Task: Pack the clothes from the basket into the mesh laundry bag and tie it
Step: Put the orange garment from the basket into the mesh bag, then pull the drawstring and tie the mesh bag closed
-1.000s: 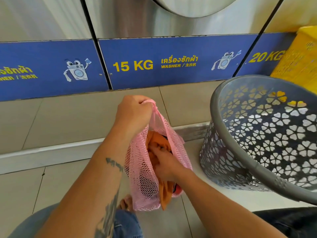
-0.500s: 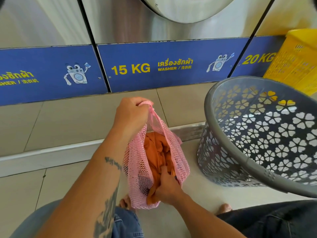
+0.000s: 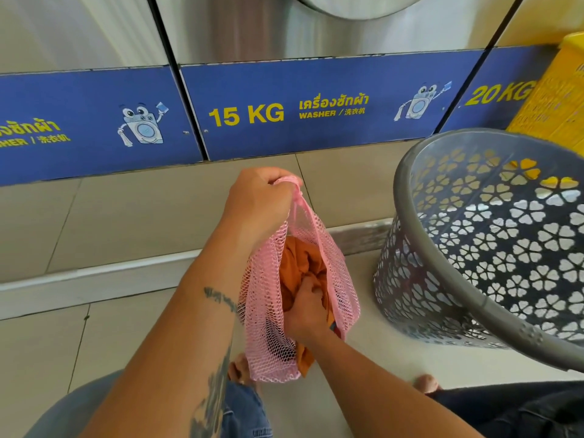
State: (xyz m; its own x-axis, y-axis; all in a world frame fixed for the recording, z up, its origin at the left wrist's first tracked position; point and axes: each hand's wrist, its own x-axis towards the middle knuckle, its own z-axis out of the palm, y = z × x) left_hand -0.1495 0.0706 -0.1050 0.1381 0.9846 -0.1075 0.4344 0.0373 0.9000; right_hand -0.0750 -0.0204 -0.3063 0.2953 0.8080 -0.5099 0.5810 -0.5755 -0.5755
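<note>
Down at the bottom I can see my knees in blue jeans and dark trousers on the other side, and my bare toes peek out on the pale floor tiles.

Just past my knees hangs the pink mesh bag. It is up off the floor, with its bottom end near my toes. My right hand is pushed in through the open side of the bag. Its fingers are curled tight around the orange cloth that is stuffed inside. A bit of the orange cloth pokes out under my wrist, at the low edge of the bag.

My left hand is higher up and a little farther away. It is a closed fist, squeezing the top of the bag in a bunch, so the bag dangles down from it. My left arm has dark tattoo marks on it.

To my right stands the grey basket, tipped toward me. It has flower-shaped holes all over its wall. I cannot see any clothes in the part of it that shows.

Behind the basket is a yellow crate.

Farthest away is a row of shiny washers with a blue strip along the bottom. The strip says "15 KG" and "WASHER" in yellow and has a little cartoon washing machine on it.
</note>
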